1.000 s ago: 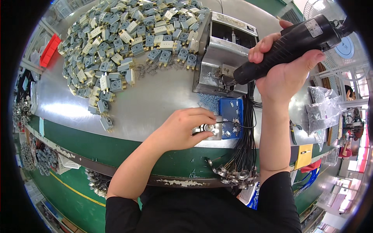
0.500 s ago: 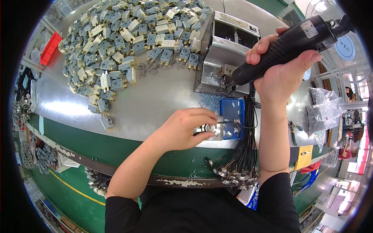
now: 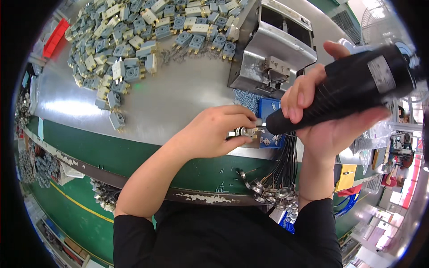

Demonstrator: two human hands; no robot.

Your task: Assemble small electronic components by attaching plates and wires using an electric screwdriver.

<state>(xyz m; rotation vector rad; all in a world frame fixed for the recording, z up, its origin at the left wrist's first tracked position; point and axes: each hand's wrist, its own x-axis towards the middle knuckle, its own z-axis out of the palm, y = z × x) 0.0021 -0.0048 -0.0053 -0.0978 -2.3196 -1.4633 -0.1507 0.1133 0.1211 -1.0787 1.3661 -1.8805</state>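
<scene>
My right hand is wrapped round a black electric screwdriver, held tilted with its nose down to the left. The nose is right beside my left fingertips, and its bit points at a small metal-fitted part. The fingers and thumb of my left hand grip that part from both sides over the bench edge area; the fingers hide much of it. Just right of it lies a blue tray with small metal pieces, partly hidden by the screwdriver. Loose screws lie behind my left fingers.
A metal screw feeder stands behind my hands. Many grey and cream plug parts are heaped at far left, with springs in front. Black cables with round metal ends hang over the front edge. A red bin stands far left.
The screwdriver has come away from the feeder, down and toward me, to the part in my left hand. My left hand keeps its grip. The whole view has shifted slightly.
</scene>
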